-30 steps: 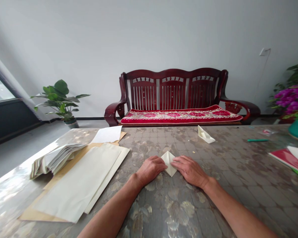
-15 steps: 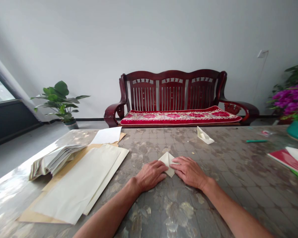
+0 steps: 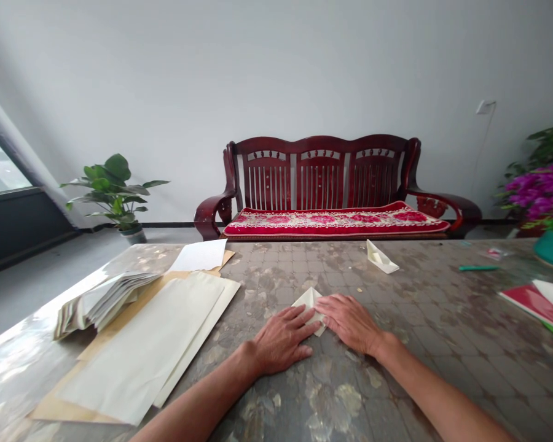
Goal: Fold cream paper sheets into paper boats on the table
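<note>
A small folded piece of cream paper point(image 3: 308, 298) lies flat on the patterned table, its pointed top facing away from me. My left hand point(image 3: 286, 334) rests palm down with its fingers spread across the paper's lower left part, the thumb on the table. From the other side my right hand point(image 3: 348, 317) lies over the right part, its fingers extended and close together. Both hands hide much of the folds. Farther off, to the right, stands a folded paper boat point(image 3: 381, 258).
At left, large cream sheets point(image 3: 142, 344) lie over brown paper beside a thick stack of folded paper point(image 3: 104, 301). Right are a green pen point(image 3: 478, 267), a red booklet point(image 3: 537, 302) and purple flowers point(image 3: 541, 193). A wooden bench point(image 3: 320, 178) stands beyond the table.
My left hand has spread its fingers and moved right, farther over the paper. My right hand has shifted slightly left and covers more of it. The whole view has tilted up a little.
</note>
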`<state>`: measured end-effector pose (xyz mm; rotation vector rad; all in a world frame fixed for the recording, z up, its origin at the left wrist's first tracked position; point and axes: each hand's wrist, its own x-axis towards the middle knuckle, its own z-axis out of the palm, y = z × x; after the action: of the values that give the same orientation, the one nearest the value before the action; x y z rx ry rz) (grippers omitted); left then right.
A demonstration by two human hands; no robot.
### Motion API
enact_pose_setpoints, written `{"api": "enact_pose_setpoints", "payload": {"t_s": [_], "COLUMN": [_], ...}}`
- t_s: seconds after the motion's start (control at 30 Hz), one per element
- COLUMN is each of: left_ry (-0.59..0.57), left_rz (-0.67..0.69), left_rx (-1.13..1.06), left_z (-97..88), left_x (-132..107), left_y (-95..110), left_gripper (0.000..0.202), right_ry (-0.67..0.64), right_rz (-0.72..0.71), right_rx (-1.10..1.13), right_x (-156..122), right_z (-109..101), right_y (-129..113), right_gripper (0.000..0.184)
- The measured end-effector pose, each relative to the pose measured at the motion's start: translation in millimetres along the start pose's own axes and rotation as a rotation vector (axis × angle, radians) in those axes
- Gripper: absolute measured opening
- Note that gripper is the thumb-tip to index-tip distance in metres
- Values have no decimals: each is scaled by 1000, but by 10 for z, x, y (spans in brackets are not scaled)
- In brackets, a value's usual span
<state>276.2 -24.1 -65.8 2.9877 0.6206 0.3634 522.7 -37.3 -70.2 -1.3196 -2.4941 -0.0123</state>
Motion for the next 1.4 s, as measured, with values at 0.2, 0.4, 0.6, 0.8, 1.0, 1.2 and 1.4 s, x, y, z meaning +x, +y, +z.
{"api": "enact_pose_setpoints", "payload": {"t_s": [0.2,0.4,0.6,0.8,1.0,1.2,1.4], "left_ry": [-7,-34,-80,-91,-40,-29,7], "left_rz": [-16,-67,-142,-175,-194,-221,-207], "left_rx": [-18,4,46,33,50,57,89], "left_z": [13,44,61,75,128,157,95], "left_x": [-16,-44,-70,-79,-84,-76,-34], "left_y": [-3,-10,-9,1,39,61,13], "left_gripper": [58,59,60,62,62,60,52], "right_ry": [-55,-111,-236,-277,-206,-236,-134], "right_rz": [10,22,98,116,238,41,68], "right_rx": [-91,-129,-111,-87,-89,55,103], "right_x": [104,346,476,408,349,186,132], "right_z": [32,103,141,119,46,104,-25], "right_y": [71,196,295,450,528,349,413], "right_gripper": [39,43,50,50,50,55,46]}}
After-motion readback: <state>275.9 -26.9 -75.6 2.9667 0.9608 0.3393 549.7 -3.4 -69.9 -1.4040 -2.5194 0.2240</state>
